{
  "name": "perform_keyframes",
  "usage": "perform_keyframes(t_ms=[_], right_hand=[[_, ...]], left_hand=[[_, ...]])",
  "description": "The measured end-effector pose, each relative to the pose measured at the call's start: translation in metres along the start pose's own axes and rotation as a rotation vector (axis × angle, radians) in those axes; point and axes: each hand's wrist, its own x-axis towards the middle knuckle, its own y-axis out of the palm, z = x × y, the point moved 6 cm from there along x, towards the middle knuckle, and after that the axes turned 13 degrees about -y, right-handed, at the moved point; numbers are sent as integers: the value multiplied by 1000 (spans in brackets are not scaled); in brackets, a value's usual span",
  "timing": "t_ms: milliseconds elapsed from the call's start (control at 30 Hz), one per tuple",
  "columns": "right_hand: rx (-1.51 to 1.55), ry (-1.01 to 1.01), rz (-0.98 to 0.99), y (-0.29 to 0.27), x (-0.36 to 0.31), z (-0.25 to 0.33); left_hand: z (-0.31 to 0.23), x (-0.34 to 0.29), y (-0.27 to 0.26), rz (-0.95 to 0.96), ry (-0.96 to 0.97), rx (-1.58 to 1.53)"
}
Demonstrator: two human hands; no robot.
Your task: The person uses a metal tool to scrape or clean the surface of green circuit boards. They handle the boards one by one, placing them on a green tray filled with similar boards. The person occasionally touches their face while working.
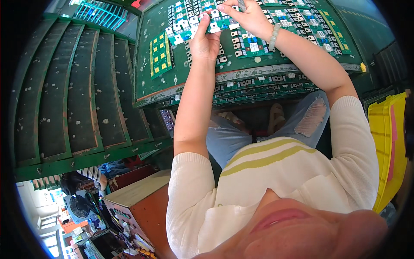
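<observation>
My left hand (pixel 206 41) grips a green circuit board (pixel 188 35) at its near edge, thumb on top and fingers underneath. Rows of black parts with metal tabs and white pieces stand on this board. Above its far right part is my right hand (pixel 250 19), fingers closed around a grey pen-like thing (pixel 242 5), whose kind I cannot make out. The right thumb and fingertips are at the tabbed parts; whether they touch is unclear. Beneath and beside lie more populated boards (pixel 254 45) on the green worktable (pixel 144 56).
A board with yellow squares (pixel 161 55) lies left on the table, another (pixel 334 30) at the right. Below the tabletop, a shelf (pixel 258 82) holds more boards. A green slatted rack (pixel 77 86) stands left, a yellow bin (pixel 384 142) right. Another person (pixel 92 175) sits behind, near a fan (pixel 79 206).
</observation>
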Motion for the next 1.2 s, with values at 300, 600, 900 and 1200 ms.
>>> perform_keyframes(t_ms=[300, 600, 900, 1200], right_hand=[[30, 198, 32, 4, -5, -3], [122, 235, -25, -2, -4, -4], [132, 190, 19, -2, -4, -6], [187, 76, 127, 4, -3, 1]], left_hand=[[-2, -1, -4, -55, 4, -23], [-4, 3, -10, -11, 11, -137], [-10, -3, -6, -25, 36, -165], [-6, -2, -4, 8, -18, -109]])
